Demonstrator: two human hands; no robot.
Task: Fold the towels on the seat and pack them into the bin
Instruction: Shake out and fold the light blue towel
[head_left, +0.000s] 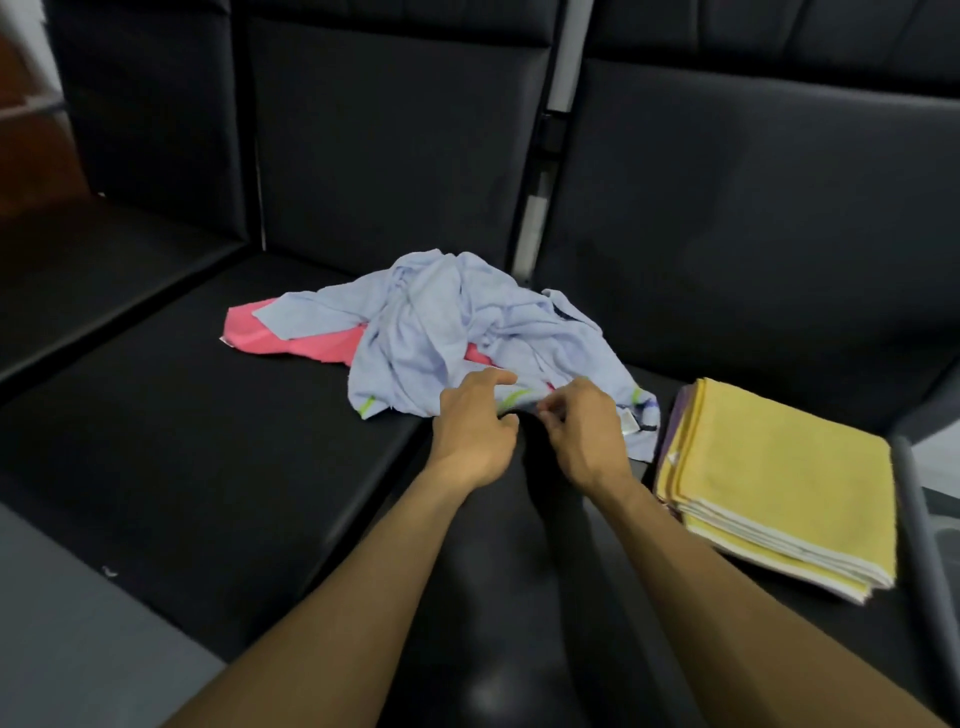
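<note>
Landmark: crumpled pale blue towel (441, 322), heaped on the black seat (208, 467), near the gap between two seat cushions.

Pink towel (306, 340) lies under the blue towel, showing out past its left side and again in a small patch near its middle.

Both hands sit at the near edge of the blue towel. Left hand (475, 421): fingers curled loosely, fingertips on the hem beside a lime-green stripe; whether it actually grips the cloth cannot be told. Right hand (582, 426): fingers bent, thumb and forefinger pinching the hem just right of the left hand. The two hands are close together but apart.

A small white label (627, 421) hangs on the blue towel just right of the right hand.

Right of the blue towel, on the neighbouring cushion: folded stack of yellow towels (769, 467), edges squared, a purple layer showing at its left edge. The stack nearly touches the blue towel's near right corner.

No bin visible.
</note>
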